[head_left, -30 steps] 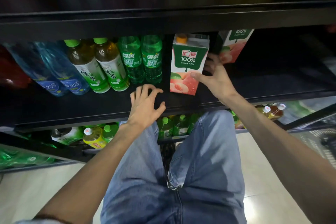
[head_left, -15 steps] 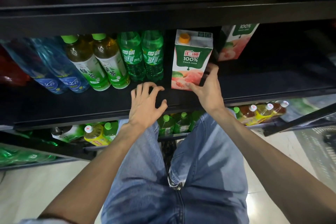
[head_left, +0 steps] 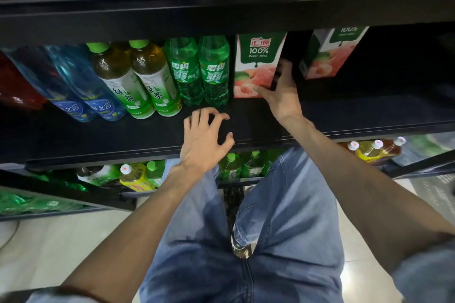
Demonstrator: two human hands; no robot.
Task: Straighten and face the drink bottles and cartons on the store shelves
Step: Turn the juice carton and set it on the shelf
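1. the right hand (head_left: 280, 96) grips the lower right corner of a peach juice carton (head_left: 257, 64), thumb across the front face near the bottom and fingers curled round its right side
2. this carton stands upright on the black middle shelf (head_left: 123, 135), green-and-peach front facing out with "100% peach juice" readable, just right of the green soda bottles
3. the left hand (head_left: 204, 140) holds nothing; it sits on the front part of the shelf with fingers loosely curled and spread, fingertips touching the shelf surface just in front of the soda bottles
4. two green soda bottles (head_left: 199, 71) stand side by side, labels forward, touching or nearly touching each other and close beside the gripped carton
5. left of them, two green tea bottles (head_left: 138, 81) with green caps and white-and-green labels stand together
6. further left, two blue water bottles (head_left: 81, 91) stand next to each other, blue labels forward, and a red package (head_left: 14, 88) shows at the far left edge, too blurred to identify
7. a second peach juice carton (head_left: 330, 54) stands on the same shelf well right of the gripped one, set further back and turned at an angle so a side panel shows, a dark gap between the two
8. on the lower shelf (head_left: 246, 181), green bottles (head_left: 231, 166) and a yellow-labelled bottle (head_left: 135, 177) show beneath the left hand, and white-capped bottles of yellow and amber drink (head_left: 371, 150) lie to the right
9. the person's blue jeans (head_left: 246, 241) fill the lower centre, above a pale tiled floor (head_left: 61, 241)
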